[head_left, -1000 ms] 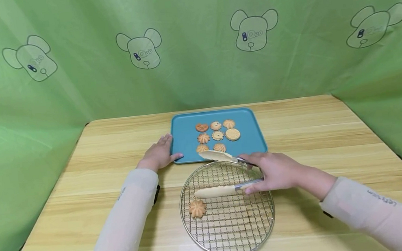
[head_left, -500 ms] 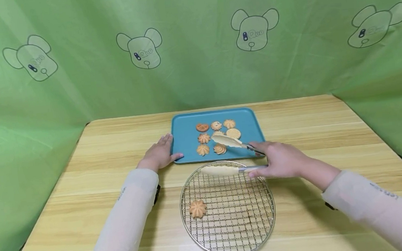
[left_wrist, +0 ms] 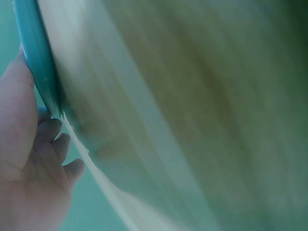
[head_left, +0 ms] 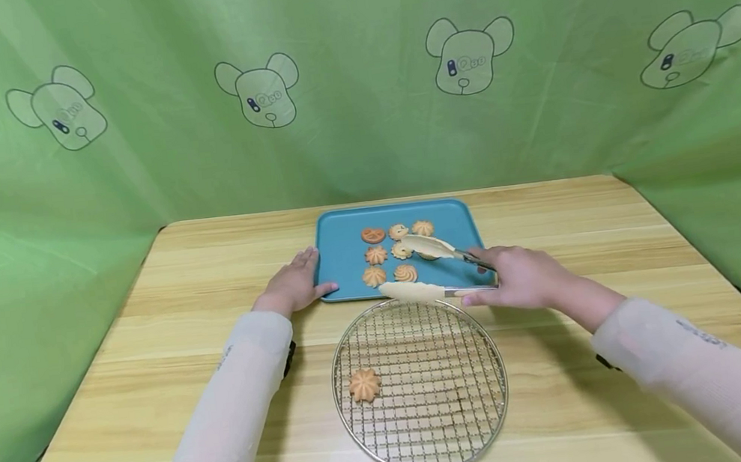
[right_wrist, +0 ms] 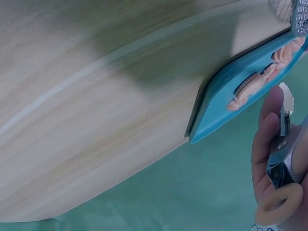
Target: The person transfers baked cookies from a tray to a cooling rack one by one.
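Note:
My right hand (head_left: 518, 276) grips metal tongs (head_left: 472, 290) with cream tips, the arms spread wide apart. One tip overlaps the round biscuit on the blue tray (head_left: 336, 227) and mostly hides it; the other crosses the tray's front edge. Nothing is between the tips. In the right wrist view, the fingers wrap the tongs (right_wrist: 283, 144) near the hinge end. My left hand (head_left: 291, 283) rests at the tray's front left corner, thumb over the rim and fingers along the side. Several cookies (head_left: 374, 276) lie in rows on the tray.
A round wire rack (head_left: 429, 405) stands in front of the tray, with one flower-shaped cookie (head_left: 364, 385) at its left. Both sit on a wooden table (head_left: 581, 231). A green curtain (head_left: 363, 156) hangs behind and at both sides.
My right hand has moved the tongs forward and slightly right, from over the rack to over the tray. The left hand and the cookies have stayed in place.

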`<state>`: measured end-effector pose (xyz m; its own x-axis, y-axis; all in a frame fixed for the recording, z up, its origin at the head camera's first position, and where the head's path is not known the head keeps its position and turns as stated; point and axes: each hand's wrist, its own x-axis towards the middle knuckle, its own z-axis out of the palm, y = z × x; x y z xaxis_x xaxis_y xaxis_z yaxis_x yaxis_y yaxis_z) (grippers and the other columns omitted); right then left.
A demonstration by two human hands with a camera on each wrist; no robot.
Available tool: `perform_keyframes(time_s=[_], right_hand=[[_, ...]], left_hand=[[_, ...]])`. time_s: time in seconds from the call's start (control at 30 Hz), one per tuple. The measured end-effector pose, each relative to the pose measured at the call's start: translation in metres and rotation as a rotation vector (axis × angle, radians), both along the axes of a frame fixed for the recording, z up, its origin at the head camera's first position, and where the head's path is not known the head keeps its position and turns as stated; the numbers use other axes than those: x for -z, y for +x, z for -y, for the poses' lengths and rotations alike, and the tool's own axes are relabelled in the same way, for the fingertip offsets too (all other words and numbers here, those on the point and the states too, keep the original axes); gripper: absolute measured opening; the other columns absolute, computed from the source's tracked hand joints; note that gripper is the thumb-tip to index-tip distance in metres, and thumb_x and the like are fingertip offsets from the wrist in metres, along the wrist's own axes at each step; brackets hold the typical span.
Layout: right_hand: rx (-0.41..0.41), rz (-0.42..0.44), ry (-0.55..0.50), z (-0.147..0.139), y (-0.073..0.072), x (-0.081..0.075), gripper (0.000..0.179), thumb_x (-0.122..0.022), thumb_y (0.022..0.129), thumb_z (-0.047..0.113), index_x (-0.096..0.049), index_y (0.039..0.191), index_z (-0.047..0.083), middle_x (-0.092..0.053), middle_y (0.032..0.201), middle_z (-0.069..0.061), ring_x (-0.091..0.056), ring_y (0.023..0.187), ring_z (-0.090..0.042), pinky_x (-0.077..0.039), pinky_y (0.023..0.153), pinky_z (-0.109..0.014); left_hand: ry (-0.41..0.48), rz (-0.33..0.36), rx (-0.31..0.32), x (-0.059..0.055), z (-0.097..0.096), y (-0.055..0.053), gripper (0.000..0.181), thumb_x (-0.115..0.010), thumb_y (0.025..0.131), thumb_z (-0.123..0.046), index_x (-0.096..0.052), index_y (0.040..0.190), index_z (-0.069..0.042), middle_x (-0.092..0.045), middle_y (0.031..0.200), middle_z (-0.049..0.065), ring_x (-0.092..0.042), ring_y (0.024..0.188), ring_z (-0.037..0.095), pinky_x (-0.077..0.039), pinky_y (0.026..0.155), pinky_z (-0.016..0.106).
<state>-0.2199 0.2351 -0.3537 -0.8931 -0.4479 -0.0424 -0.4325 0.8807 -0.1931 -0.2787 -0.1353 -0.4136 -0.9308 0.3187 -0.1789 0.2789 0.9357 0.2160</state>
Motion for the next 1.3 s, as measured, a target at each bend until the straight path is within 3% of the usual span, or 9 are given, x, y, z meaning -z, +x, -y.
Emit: perform_keyframes(time_s=[0.17,0.3,0.5,0.6,0.7,0.87,0.97,1.17,1.3], right_hand=[[0.016,-0.005,0.020,-0.001,-0.005,0.001,0.097,-0.058,0.078,0.071,-0.041,0.143,0.002,-0.065,0.104,-0.019,-0.061,0.078,-0.024,-0.053,0.062,-0.046],[0.010,-0.018,0.030,0.000,-0.009,0.000,0.095,-0.056,0.078,0.073,-0.044,0.142,0.003,-0.063,0.112,-0.024,-0.064,0.090,-0.036,-0.053,0.056,-0.043],[-0.006,-0.015,0.051,0.002,-0.013,-0.003,0.090,-0.056,0.080,0.071,-0.047,0.140,0.005,-0.062,0.117,-0.023,-0.061,0.100,-0.041,-0.054,0.065,-0.052],[0.002,-0.007,0.074,0.003,-0.014,-0.006,0.085,-0.060,0.081,0.067,-0.049,0.139,0.005,-0.064,0.113,-0.023,-0.062,0.098,-0.039,-0.053,0.062,-0.050],[0.002,0.001,0.090,0.004,-0.016,-0.009,0.082,-0.062,0.081,0.064,-0.052,0.137,0.004,-0.067,0.101,-0.018,-0.063,0.084,-0.030,-0.051,0.054,-0.042],[-0.009,0.015,0.107,0.005,-0.019,-0.013,0.079,-0.064,0.081,0.062,-0.055,0.134,0.004,-0.063,0.080,-0.005,-0.051,0.067,-0.019,-0.043,0.049,-0.033],[-0.019,0.009,0.119,0.005,-0.021,-0.015,0.077,-0.066,0.080,0.061,-0.057,0.132,0.004,-0.065,0.084,-0.005,-0.050,0.065,-0.018,-0.043,0.050,-0.034],[0.000,0.037,0.146,0.006,-0.024,-0.018,0.076,-0.066,0.079,0.061,-0.058,0.132,0.007,-0.059,0.075,0.000,-0.046,0.062,-0.017,-0.038,0.047,-0.032],[0.004,0.042,0.157,0.007,-0.025,-0.020,0.076,-0.067,0.079,0.061,-0.058,0.132,0.007,-0.066,0.089,-0.005,-0.048,0.067,-0.018,-0.038,0.049,-0.032]], left_hand=[[-0.002,-0.002,0.003,0.002,0.000,-0.001,0.088,-0.047,0.094,-0.055,-0.011,0.151,0.001,-0.010,0.157,0.015,-0.010,0.143,0.030,-0.014,0.116,0.040],[0.000,-0.001,0.005,0.002,0.001,-0.001,0.088,-0.047,0.094,-0.055,-0.010,0.151,0.001,-0.009,0.157,0.015,-0.010,0.143,0.030,-0.013,0.116,0.040],[0.002,0.002,0.004,0.002,0.001,-0.001,0.088,-0.047,0.094,-0.055,-0.010,0.151,0.001,-0.009,0.157,0.015,-0.010,0.143,0.029,-0.013,0.116,0.041],[0.002,0.000,0.004,0.003,0.001,-0.002,0.088,-0.048,0.094,-0.055,-0.010,0.151,0.001,-0.010,0.157,0.015,-0.010,0.143,0.030,-0.014,0.116,0.041],[-0.002,0.000,0.004,0.003,0.001,-0.002,0.089,-0.047,0.093,-0.055,-0.010,0.151,0.001,-0.009,0.157,0.015,-0.010,0.143,0.029,-0.013,0.116,0.040],[0.000,-0.002,0.004,0.003,0.001,-0.001,0.089,-0.047,0.093,-0.056,-0.011,0.151,0.001,-0.010,0.157,0.015,-0.010,0.143,0.029,-0.013,0.116,0.039],[0.002,-0.001,0.001,0.003,0.001,-0.001,0.089,-0.047,0.093,-0.056,-0.011,0.151,0.001,-0.010,0.157,0.015,-0.011,0.143,0.030,-0.013,0.116,0.039],[0.004,0.002,0.000,0.003,0.001,-0.001,0.089,-0.047,0.093,-0.056,-0.010,0.151,0.001,-0.010,0.157,0.015,-0.010,0.143,0.029,-0.013,0.116,0.039],[0.007,0.004,0.001,0.002,0.001,0.000,0.088,-0.047,0.094,-0.055,-0.010,0.151,0.001,-0.009,0.157,0.015,-0.010,0.143,0.029,-0.012,0.116,0.039]])
